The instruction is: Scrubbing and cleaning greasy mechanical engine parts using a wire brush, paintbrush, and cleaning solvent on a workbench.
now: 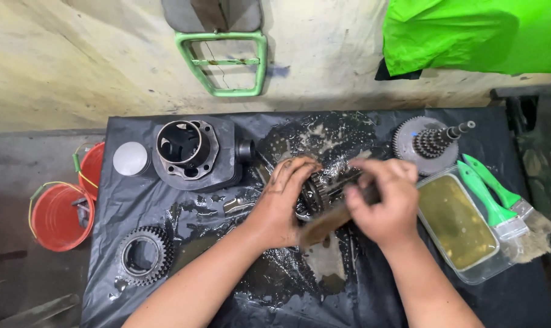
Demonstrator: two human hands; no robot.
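Note:
My left hand (283,200) is closed around a dark, oily gear shaft (325,189) held just above the wet black plastic sheet (373,291). A brush lies across that shaft in the grip of my right hand (386,203), its brown wooden handle (325,223) pointing toward me. Both hands are smeared with grease and meet over the middle of the sheet. My fingers hide the brush head and most of the shaft.
An engine cylinder (187,152) and a round silver piston top (131,158) sit at the back left. A loose gear (145,255) lies front left, a gear cluster (427,144) back right. A clear tray of yellowish liquid (455,222), two green-handled brushes (497,203) and red buckets (61,215) flank the sheet.

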